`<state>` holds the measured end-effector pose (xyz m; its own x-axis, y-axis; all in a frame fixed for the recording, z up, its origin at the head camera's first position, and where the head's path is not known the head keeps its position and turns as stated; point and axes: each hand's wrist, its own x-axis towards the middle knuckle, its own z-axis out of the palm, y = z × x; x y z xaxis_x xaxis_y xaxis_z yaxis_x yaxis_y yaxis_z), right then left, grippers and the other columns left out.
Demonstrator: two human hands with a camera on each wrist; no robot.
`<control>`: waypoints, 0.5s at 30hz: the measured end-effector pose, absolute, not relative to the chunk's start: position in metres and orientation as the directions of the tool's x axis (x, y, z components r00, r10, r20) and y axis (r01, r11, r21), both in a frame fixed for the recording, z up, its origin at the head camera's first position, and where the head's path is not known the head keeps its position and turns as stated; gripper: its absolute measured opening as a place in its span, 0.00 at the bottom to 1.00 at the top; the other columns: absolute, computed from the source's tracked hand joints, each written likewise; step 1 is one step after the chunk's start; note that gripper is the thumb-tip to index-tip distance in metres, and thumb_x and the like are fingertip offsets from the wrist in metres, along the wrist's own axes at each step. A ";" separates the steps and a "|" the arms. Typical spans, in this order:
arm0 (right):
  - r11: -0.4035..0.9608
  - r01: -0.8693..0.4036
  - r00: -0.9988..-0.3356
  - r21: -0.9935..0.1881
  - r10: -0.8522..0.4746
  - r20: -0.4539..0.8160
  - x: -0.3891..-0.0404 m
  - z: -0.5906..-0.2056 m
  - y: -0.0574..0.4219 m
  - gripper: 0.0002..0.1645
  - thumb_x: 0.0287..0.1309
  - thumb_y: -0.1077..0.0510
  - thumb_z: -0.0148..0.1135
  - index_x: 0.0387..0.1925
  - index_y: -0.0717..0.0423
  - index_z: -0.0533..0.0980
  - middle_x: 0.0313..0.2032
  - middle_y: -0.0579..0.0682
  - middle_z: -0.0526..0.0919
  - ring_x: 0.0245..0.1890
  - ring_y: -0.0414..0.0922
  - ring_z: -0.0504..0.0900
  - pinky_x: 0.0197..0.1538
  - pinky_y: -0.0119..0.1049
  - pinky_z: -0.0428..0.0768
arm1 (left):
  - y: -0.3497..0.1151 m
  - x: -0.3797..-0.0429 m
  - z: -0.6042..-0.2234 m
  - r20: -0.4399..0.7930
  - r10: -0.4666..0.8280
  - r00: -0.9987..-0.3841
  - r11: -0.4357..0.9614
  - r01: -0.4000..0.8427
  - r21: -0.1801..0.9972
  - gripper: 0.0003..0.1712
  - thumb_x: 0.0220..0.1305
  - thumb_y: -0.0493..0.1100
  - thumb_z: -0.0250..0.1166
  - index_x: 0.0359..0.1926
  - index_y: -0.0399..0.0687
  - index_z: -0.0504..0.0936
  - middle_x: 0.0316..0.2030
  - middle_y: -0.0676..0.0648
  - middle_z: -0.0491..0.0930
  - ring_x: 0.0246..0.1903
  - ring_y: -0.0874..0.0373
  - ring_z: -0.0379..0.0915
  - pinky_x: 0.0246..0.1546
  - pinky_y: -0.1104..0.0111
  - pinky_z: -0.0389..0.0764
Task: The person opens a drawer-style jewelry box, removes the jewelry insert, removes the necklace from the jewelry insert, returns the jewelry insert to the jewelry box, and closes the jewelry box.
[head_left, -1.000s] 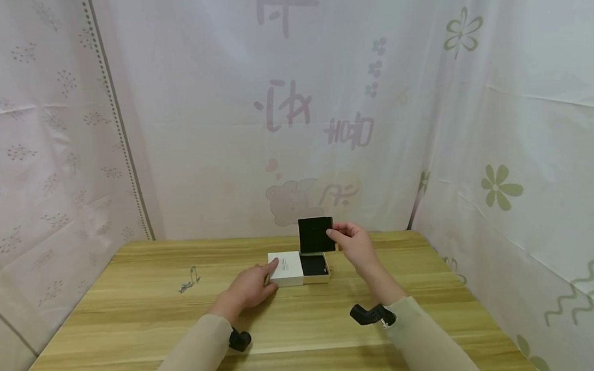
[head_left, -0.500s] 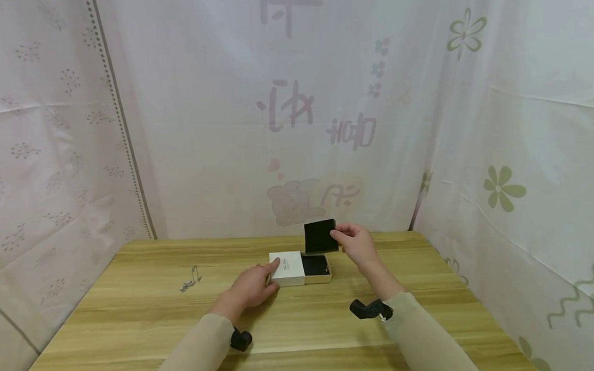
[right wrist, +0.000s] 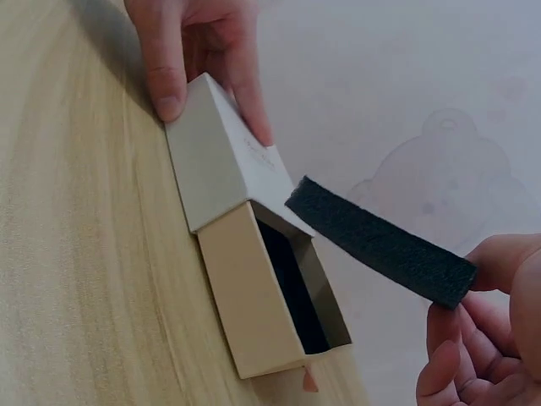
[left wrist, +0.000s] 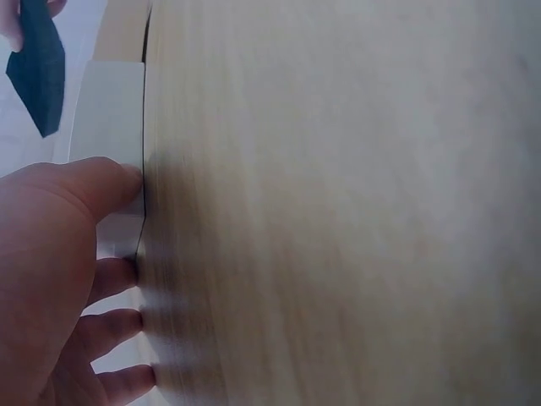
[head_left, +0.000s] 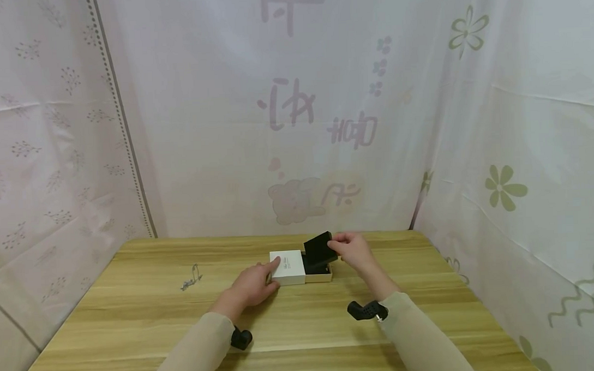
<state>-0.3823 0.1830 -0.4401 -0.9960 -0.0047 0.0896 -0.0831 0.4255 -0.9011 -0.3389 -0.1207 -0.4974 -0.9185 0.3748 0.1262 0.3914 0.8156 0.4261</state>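
Observation:
A small white box sleeve lies on the table, and its tan drawer sticks out to the right, showing a black lining. My left hand grips the sleeve's left end, thumb on the near side and index finger on top. My right hand pinches a square black foam pad by its right edge. In the head view the pad hangs tilted over the drawer, its lower part overlapping the opening. The right wrist view shows the pad's thick edge above the box.
A thin silvery chain lies on the wooden table to the left of the box. Printed curtains enclose the table at the back and both sides. A small reddish tab shows at the drawer's end.
My right hand has lowered the foam pad from upright above the box to tilted at the drawer opening. The left hand has stayed on the sleeve.

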 end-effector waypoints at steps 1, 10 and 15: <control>0.429 -0.082 -0.996 -0.900 -0.006 0.088 -0.382 -0.441 0.182 0.17 0.73 0.55 0.70 0.52 0.65 0.85 0.44 0.56 0.89 0.40 0.44 0.82 0.38 0.32 0.80 | -0.121 -0.339 -0.497 0.124 0.376 -0.918 0.816 0.391 0.426 0.40 0.78 0.46 0.69 0.84 0.47 0.67 0.73 0.35 0.79 0.73 0.27 0.73 0.76 0.41 0.75; 0.500 -0.064 -0.998 -0.864 -0.009 0.069 -0.382 -0.447 0.179 0.18 0.73 0.55 0.69 0.54 0.65 0.85 0.46 0.59 0.89 0.41 0.47 0.84 0.37 0.31 0.80 | -0.124 -0.340 -0.498 0.148 0.408 -0.901 0.795 0.431 0.426 0.40 0.80 0.47 0.66 0.86 0.47 0.64 0.73 0.34 0.78 0.72 0.24 0.72 0.74 0.38 0.75; 0.516 -0.053 -0.998 -0.855 -0.010 0.056 -0.384 -0.452 0.178 0.19 0.72 0.55 0.70 0.55 0.65 0.85 0.48 0.60 0.90 0.40 0.46 0.84 0.37 0.30 0.81 | -0.123 -0.338 -0.495 0.134 0.396 -0.909 0.795 0.412 0.446 0.40 0.78 0.45 0.68 0.85 0.45 0.66 0.72 0.32 0.79 0.73 0.23 0.72 0.75 0.37 0.74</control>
